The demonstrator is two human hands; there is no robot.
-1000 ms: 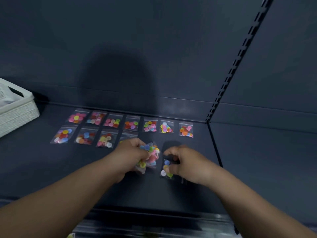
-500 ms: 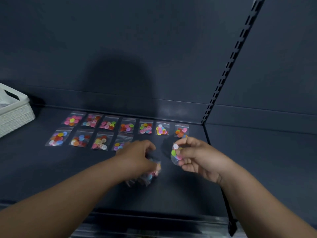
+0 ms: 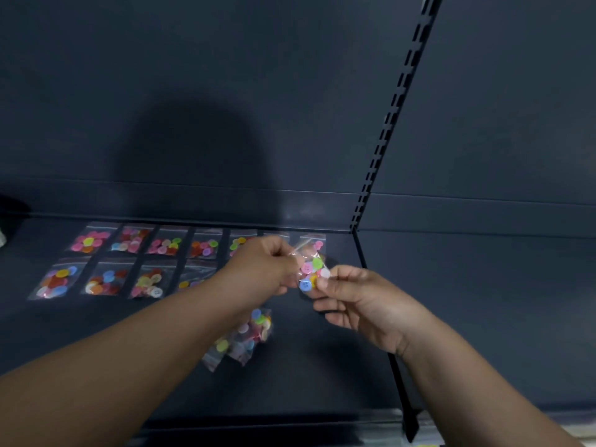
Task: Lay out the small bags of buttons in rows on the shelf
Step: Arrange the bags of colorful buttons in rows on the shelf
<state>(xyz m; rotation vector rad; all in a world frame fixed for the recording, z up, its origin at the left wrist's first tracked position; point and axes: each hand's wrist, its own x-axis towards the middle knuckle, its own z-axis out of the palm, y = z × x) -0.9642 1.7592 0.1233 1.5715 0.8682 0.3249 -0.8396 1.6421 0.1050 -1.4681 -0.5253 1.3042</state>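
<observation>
Single view, worn at head height, aimed forward and down onto dark blue-grey metal shelf (image 3: 96, 343). Wide-angle lens used: black slotted upright (image 3: 392, 114) rendered slanted, dark back panel (image 3: 225, 75) filling upper half. Scene viewed close, within arm's reach. Both forearms seen entering from bottom edge; left hand (image 3: 267, 269) and right hand (image 3: 361, 301) met near frame centre, clear plastic bag of coloured buttons (image 3: 311, 269) pinched between them. Further back, rows of like bags (image 3: 129, 262) framed left of centre. Shelf front edge caught near bottom border.
</observation>
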